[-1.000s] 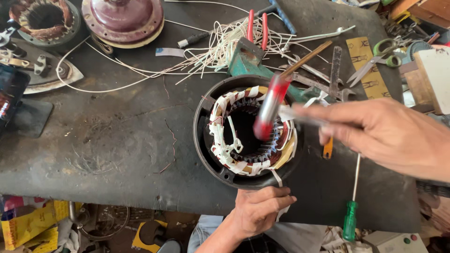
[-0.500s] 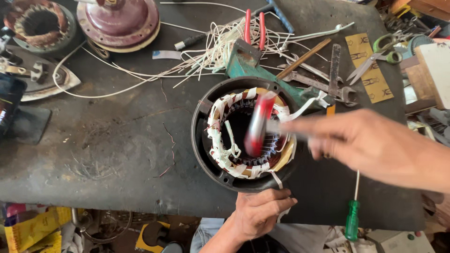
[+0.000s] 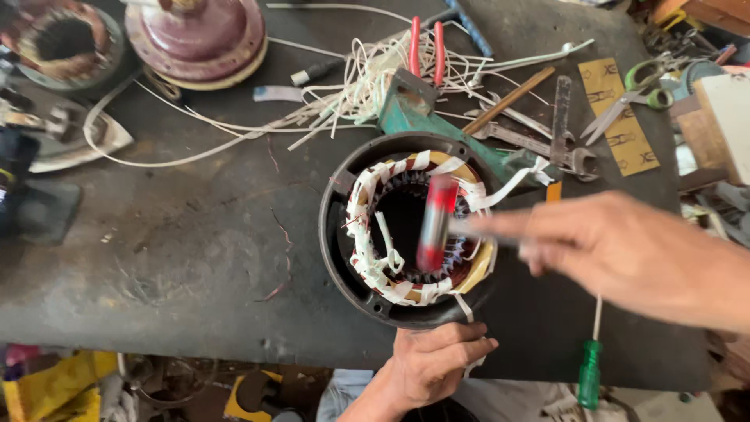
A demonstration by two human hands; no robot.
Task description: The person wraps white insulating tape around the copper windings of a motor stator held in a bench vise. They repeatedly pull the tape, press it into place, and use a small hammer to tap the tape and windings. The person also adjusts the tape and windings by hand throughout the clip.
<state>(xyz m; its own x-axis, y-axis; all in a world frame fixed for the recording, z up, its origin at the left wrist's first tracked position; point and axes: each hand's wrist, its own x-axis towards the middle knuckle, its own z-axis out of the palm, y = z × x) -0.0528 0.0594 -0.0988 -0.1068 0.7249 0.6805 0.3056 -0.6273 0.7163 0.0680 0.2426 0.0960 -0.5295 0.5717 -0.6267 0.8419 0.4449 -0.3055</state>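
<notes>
Right hand (image 3: 625,254), blurred, right of centre, clenched on a mallet (image 3: 435,223) by its shaft. Red mallet head upright over the bore of the stator (image 3: 406,227), left of the hand's knuckles, just above the inner windings; cannot tell whether touching them. Stator at frame centre: round black housing, copper coils bound in white tape, pale lead ends sticking up inside. Left hand (image 3: 433,363) at lower centre, fingers curled over the bench (image 3: 156,258) edge, just below the housing's near rim, grasping what looks like a white lead from the coils; blurred, hard to tell more.

Green-handled screwdriver (image 3: 590,367) lower right, below the right hand, lying upright on the dark bench. Behind the stator, top centre: tangle of white wires (image 3: 351,86), red-handled pliers (image 3: 426,47), green metal block (image 3: 414,117). Right of that: wooden-handled tool (image 3: 508,100), wrench (image 3: 539,144), yellow sheet (image 3: 617,117), green-handled scissors (image 3: 637,94). Upper left: maroon motor cover (image 3: 199,35), second wound stator (image 3: 62,39) in the corner.
</notes>
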